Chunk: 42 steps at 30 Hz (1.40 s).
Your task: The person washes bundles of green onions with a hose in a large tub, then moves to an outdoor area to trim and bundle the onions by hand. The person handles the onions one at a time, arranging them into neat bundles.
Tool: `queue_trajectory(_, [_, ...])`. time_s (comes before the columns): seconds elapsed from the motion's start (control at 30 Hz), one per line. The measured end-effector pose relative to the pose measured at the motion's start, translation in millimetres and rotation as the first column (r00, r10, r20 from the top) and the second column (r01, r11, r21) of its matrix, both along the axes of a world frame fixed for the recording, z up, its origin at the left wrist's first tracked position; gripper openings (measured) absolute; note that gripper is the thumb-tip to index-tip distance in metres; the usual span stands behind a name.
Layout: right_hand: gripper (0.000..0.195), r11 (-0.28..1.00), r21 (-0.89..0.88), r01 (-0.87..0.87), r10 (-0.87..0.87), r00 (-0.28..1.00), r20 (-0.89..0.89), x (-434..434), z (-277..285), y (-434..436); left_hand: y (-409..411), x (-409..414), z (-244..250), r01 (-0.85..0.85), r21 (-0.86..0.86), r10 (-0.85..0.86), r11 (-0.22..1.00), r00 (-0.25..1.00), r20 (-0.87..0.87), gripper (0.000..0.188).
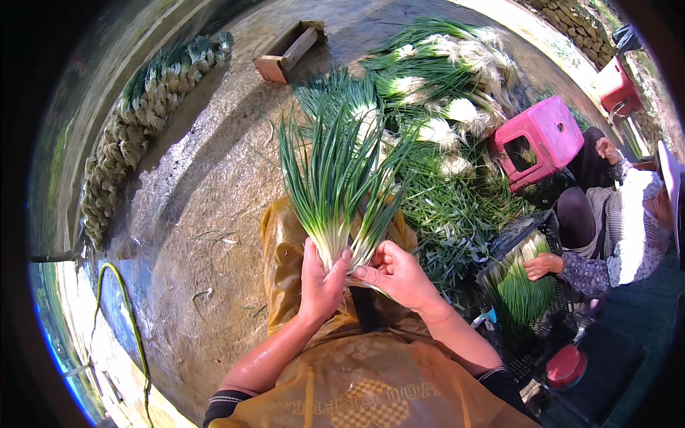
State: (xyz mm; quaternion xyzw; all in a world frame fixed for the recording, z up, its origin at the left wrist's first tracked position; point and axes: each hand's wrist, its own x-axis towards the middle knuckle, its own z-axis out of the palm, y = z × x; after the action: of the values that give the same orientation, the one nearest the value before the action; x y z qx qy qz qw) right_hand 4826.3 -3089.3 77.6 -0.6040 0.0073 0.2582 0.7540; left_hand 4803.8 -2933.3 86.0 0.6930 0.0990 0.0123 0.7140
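Observation:
My left hand (324, 278) grips the white root end of a bunch of green onions (327, 187), whose leaves fan out away from me. Just to its right, my right hand (393, 273) pinches a smaller cluster of green onions (374, 230) near the base. The two clusters sit side by side, their stem ends almost touching between my thumbs. Both are held above my lap, over a wet orange-brown waterproof apron (369, 364). The root tips are partly hidden by my fingers.
Bundled green onions (460, 112) and leaf trimmings (455, 208) lie front right. A co-worker's hand (541, 266) rests on onions in a black plastic crate (554, 235), near a pink stool (540, 139). A wooden box (273, 69), a stacked onion row (144, 123) and a hose (126, 299) lie beyond.

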Motion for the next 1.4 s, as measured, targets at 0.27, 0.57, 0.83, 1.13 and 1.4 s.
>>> queue_trajectory(0.27, [0.02,0.971,0.191,-0.146,0.2,0.932,-0.303,-7,3,-8,6,-6,-4,-0.162,-0.226,0.119,0.961,0.974,-0.193,0.033])
queue_trajectory(0.57, [0.014,0.944,-0.134,0.303,-0.234,0.896,0.377,34,51,-74,9,-2,-2,-0.171,-0.098,0.164,0.98,0.984,-0.069,0.032])
queue_trajectory(0.83, [0.02,0.692,-0.707,-0.143,0.653,0.542,0.529,82,13,-37,9,-6,2,-0.003,-0.091,0.003,0.996,1.0,0.003,0.029])
queue_trajectory(1.13, [0.019,0.725,-0.685,0.069,0.326,0.842,0.43,103,-35,-77,36,-12,-6,0.01,-0.102,-0.029,0.995,0.982,-0.188,0.029])
queue_trajectory(1.4, [0.04,0.076,-0.863,-0.5,0.156,0.861,-0.485,100,-98,-159,48,-13,-11,-0.053,-0.33,-0.062,0.943,0.942,-0.329,0.033])
